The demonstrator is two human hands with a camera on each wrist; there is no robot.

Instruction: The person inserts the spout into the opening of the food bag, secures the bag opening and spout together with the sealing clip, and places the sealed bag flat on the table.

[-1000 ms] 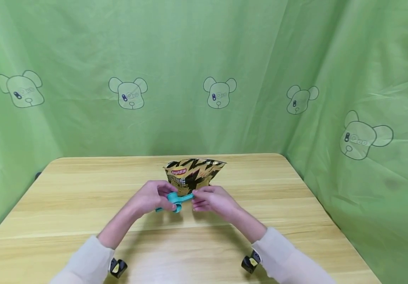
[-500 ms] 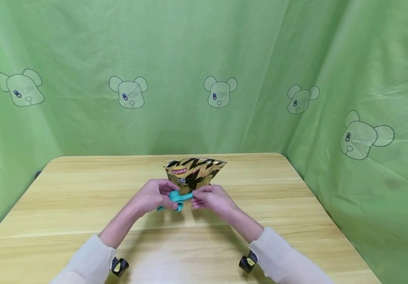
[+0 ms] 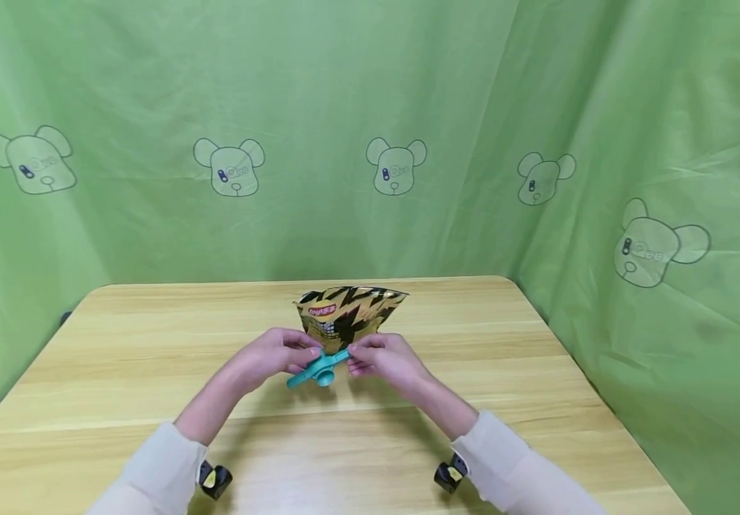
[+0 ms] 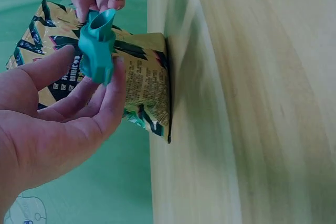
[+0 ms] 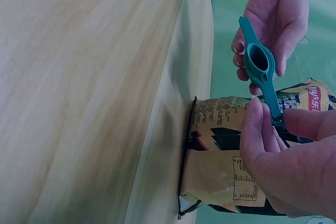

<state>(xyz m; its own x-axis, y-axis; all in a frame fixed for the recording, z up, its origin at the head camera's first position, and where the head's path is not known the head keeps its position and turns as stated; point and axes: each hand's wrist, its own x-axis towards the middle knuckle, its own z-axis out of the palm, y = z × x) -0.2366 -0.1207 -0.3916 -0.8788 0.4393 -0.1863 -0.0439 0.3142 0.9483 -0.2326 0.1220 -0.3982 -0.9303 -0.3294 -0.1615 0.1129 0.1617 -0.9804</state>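
A teal plastic bag clip with a round spout (image 3: 324,377) is held in front of a gold-and-black chip bag (image 3: 350,315). My right hand (image 3: 387,363) pinches one end of the clip's bar between thumb and fingers, as the right wrist view shows. My left hand (image 3: 273,357) reaches around the clip's middle. Its thumb (image 4: 55,65) lies just off one side and its fingertips (image 4: 118,67) are right at the other. In the right wrist view the spout's opening (image 5: 258,57) faces the camera. The chip bag stands upright on the table, its lower front partly hidden by my hands.
The wood-grain table (image 3: 151,357) spreads around the hands. A green curtain (image 3: 318,86) printed with bear heads hangs behind it and along the right side. Black wrist cameras (image 3: 215,481) sit below both sleeves.
The clip has turned over: its long bar now shows slanting toward the lower left, with one round part below. My left thumb has moved up off the spout. The chip bag stays in place.
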